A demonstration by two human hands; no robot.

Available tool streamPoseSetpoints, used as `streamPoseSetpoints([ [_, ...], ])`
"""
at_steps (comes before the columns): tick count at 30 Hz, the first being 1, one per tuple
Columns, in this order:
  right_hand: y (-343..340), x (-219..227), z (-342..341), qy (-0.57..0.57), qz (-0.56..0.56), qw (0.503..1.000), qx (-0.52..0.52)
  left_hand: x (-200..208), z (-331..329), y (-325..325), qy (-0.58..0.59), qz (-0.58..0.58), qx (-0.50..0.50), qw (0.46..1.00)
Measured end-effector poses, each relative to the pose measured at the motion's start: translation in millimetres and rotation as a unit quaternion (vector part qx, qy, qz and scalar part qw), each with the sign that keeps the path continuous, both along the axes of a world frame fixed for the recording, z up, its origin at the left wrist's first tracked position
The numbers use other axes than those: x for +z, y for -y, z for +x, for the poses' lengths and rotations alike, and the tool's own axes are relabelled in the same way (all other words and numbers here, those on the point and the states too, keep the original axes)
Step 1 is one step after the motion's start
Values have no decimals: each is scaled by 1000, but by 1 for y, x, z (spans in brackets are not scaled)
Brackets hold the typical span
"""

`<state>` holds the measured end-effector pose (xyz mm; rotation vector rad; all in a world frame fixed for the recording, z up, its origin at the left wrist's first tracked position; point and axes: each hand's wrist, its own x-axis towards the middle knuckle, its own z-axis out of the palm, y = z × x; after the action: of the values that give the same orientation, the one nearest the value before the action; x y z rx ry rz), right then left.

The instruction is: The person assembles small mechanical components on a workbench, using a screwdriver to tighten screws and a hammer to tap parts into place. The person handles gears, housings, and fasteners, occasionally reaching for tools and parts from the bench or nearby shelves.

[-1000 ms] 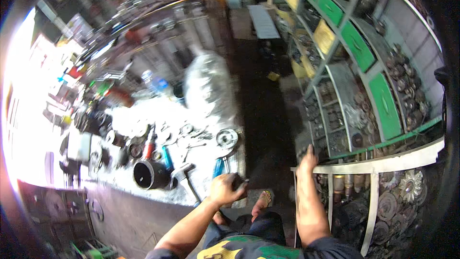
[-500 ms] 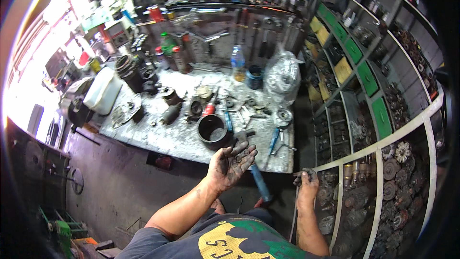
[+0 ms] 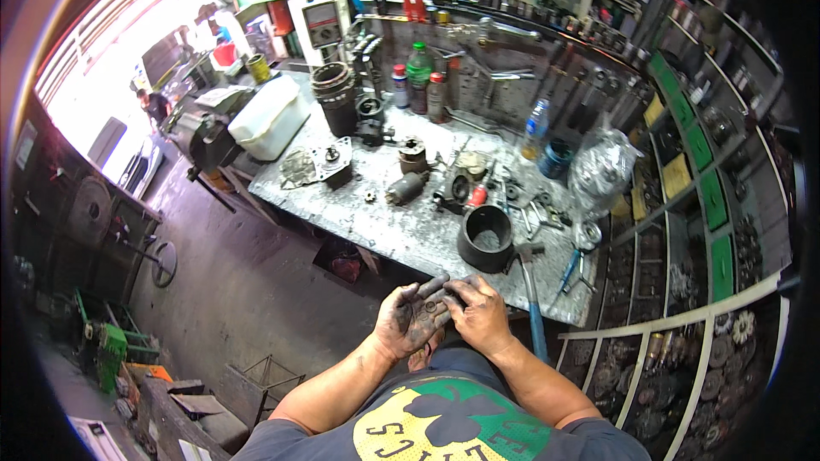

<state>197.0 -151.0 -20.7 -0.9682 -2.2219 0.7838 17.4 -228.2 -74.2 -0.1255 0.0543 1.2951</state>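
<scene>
My left hand [image 3: 400, 324] is palm up, its fingers stretched out and blackened with grease, in front of the workbench [image 3: 401, 243]. Small dark metal rings [image 3: 430, 307] lie on its palm and fingers. Over those fingertips, my right hand [image 3: 483, 314] is closed in a pinch; whatever is between its fingertips is too small to make out. Just beyond the hands, a black open-topped metal cylinder [image 3: 484, 258] stands near the bench's front edge. Beside it a hammer [image 3: 533, 299] rests with its blue handle jutting over the edge.
Greasy machine parts, a white plastic container [image 3: 269, 119], a plastic bottle [image 3: 535, 130] and a plastic-wrapped bundle [image 3: 602, 166] crowd the bench. Steel shelving [image 3: 675, 324] full of parts stands close on my right. At lower left is a green metal frame [image 3: 111, 350].
My right hand has come from beside the shelving to my left hand's fingertips. My left hand stays palm up with the rings. The view has turned left, so the bench appears farther right.
</scene>
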Motion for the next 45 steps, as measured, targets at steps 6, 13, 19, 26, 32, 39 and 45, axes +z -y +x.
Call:
streamPoseSetpoints([
  [6, -36, -30, -41, -187, -273, 943, -22, -30, -69, -7, -213, -168, -10, 962],
  [13, -106, -48, -82, -117, -346, 931, -2, -74, -118, -93, -759, -185, -58, 621],
  [19, -144, -44, -107, -128, -297, 946, -18, -101, -114, -195, -927, 159, -58, 336],
  [26, -140, -56, -106, -142, -251, 945, -151, -122, -137, -215, -904, 364, 4, 224],
  [32, -103, -59, -145, -116, -192, 926, -302, -107, -192, -220, -851, 472, 4, 229],
  [39, -81, -56, -215, -110, -173, 931, -303, -52, -329, -194, -845, 367, 141, 363],
  [45, -83, -55, -265, -105, -178, 943, -259, -46, -423, -231, -953, 92, 163, 240],
])
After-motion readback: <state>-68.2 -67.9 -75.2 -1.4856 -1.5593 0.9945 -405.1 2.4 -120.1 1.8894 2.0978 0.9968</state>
